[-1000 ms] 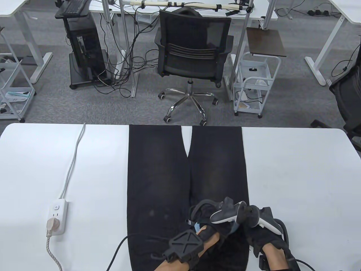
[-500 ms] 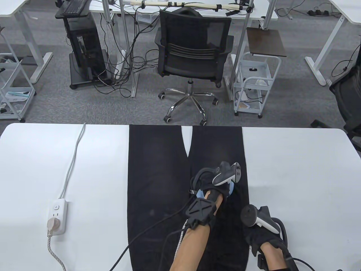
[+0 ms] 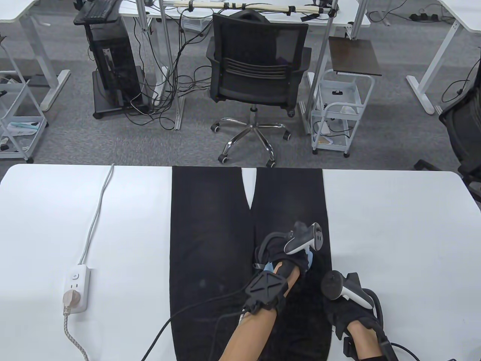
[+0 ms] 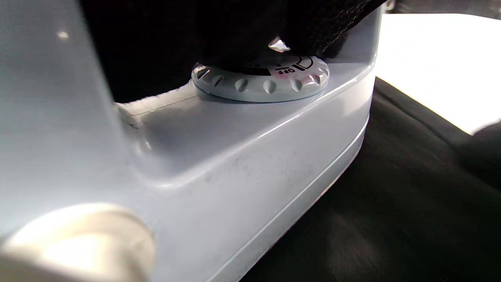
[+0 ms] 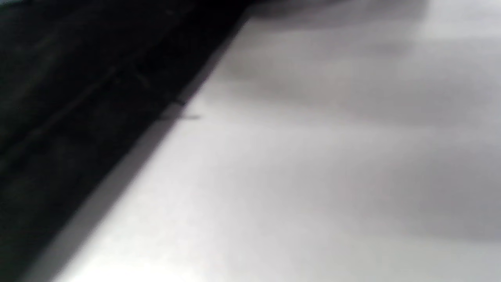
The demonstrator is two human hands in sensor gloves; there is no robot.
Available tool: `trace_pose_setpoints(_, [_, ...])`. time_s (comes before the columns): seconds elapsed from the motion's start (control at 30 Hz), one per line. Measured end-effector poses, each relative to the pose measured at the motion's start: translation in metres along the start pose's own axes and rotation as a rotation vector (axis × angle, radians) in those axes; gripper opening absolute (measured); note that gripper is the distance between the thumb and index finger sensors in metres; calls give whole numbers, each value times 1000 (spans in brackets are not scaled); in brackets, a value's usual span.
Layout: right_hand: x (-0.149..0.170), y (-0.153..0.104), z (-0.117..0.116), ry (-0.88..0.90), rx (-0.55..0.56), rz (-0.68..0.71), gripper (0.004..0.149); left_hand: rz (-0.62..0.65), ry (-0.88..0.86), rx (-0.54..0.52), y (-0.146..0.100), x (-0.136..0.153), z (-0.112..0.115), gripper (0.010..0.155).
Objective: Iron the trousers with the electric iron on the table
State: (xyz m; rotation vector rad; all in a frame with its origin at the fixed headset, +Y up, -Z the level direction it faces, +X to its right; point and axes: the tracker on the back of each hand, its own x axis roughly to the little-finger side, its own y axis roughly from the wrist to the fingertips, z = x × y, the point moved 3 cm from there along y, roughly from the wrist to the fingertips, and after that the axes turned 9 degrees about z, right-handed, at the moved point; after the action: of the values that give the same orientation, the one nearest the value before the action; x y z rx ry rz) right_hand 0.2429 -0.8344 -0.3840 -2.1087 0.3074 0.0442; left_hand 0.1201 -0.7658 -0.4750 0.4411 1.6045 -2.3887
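Black trousers lie flat on the white table, legs pointing away from me. My left hand grips the handle of a light blue electric iron that stands on the right trouser leg. The left wrist view shows the iron's body on the dark fabric, its dial half covered by my gloved fingers. My right hand rests on the trousers' right edge close to me and holds nothing. The right wrist view shows only that trouser edge and bare table.
A white power strip with a plug in it lies at the table's left, its cable running to the far edge. Glove cables cross the left trouser leg near me. An office chair stands beyond the table.
My left hand pushed the iron up the right leg away from me, then drew it back a little. The right hand has stayed at the trouser edge.
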Motion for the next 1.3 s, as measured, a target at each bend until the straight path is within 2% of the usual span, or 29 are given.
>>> trace_pose_setpoints(0.1, [2,0,1,17,-2,9,67,8,124,-14,-24,-15,4,41])
trace_pose_setpoints(0.17, [4,0,1,25,-2,10,67,26,101,15,-36,-19,9,41])
trace_pose_setpoints(0.23, [4,0,1,31,-1,9,66,95,10,57,-48,-21,18,41])
trace_pose_setpoints(0.3, [4,1,1,29,-1,10,66,131,53,31,-68,-28,23,41])
trace_pose_setpoints(0.4, [5,1,1,37,-1,16,67,178,-26,35,-85,-30,34,41])
trace_pose_setpoints(0.47, [6,0,2,45,-2,20,68,204,41,2,-97,-34,38,41])
trace_pose_setpoints(0.57, [6,0,2,48,-1,21,68,191,47,-42,-100,-34,38,42])
trace_pose_setpoints(0.63, [6,0,2,49,-1,20,68,187,62,-19,-93,-34,35,42])
trace_pose_setpoints(0.87, [5,0,1,13,5,4,66,90,117,-98,-51,-27,14,43])
trace_pose_setpoints(1.0, [4,0,0,6,5,-2,67,12,36,-35,-14,-14,-1,44])
trace_pose_setpoints(1.1, [3,0,0,-1,5,-5,67,-47,74,-84,9,-2,-15,44])
trace_pose_setpoints(1.3, [3,0,1,-15,12,-8,67,-150,14,-86,43,30,-27,43])
